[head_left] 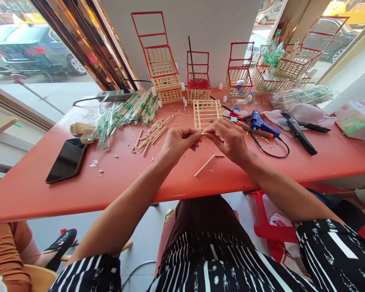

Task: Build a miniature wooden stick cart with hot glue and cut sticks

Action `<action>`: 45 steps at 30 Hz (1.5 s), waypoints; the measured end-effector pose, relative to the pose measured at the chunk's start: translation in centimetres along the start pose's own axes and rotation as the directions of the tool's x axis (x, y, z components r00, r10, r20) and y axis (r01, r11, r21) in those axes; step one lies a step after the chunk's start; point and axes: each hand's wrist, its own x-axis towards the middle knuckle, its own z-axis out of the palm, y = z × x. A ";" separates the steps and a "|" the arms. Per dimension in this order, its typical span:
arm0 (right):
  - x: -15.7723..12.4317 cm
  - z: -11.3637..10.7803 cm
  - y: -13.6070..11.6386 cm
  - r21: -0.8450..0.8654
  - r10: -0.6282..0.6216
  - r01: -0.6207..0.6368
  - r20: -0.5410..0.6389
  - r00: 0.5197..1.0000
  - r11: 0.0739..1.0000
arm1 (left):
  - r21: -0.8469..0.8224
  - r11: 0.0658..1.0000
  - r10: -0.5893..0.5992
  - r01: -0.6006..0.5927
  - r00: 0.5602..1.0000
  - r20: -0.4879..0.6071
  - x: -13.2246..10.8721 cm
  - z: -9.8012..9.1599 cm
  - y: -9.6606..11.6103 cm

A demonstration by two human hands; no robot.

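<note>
My left hand and my right hand meet over the middle of the table, both with fingers pinched. A short pale piece of wooden stick shows between their fingertips; the fingers cover most of it. Just beyond them lies a small slatted panel of glued wooden sticks, partly hidden by my right hand. Below my hands, two wooden sticks rest at an angle to each other. Left of my left hand is a loose pile of cut sticks.
Blue glue gun, orange-handled cutters and black-handled tool lie at right. Wrapped sticks and a phone are at left. Red-trimmed stick carts stand along the back. A red stool is below; someone's orange sleeve shows lower left.
</note>
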 end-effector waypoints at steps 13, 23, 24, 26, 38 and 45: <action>-0.2 0.3 0.4 0.028 -0.064 0.067 -0.091 0.994 0.997 | -0.008 1.000 -0.028 0.029 0.994 0.102 0.1 -0.7 -0.2; -0.2 0.5 0.2 0.060 -0.089 0.094 -0.089 0.992 0.994 | 0.035 0.998 0.038 -0.042 0.993 0.108 -0.2 -0.3 0.0; -0.2 0.5 0.2 0.064 -0.092 0.097 -0.088 0.992 0.993 | 0.055 0.997 0.042 -0.048 0.993 0.106 -0.2 -0.3 0.1; -0.2 0.5 0.1 0.070 -0.085 0.090 -0.080 0.993 0.993 | 0.060 0.996 0.053 -0.059 0.994 0.093 -0.2 -0.2 0.2; -0.4 0.7 0.6 0.046 0.063 -0.058 -0.114 0.991 0.997 | -0.086 0.995 0.063 -0.051 0.988 0.142 0.3 -1.2 -0.3; -0.4 0.7 0.7 0.036 0.022 -0.018 -0.105 0.994 0.999 | -0.081 0.997 0.010 -0.004 0.998 0.069 0.2 -1.0 -0.1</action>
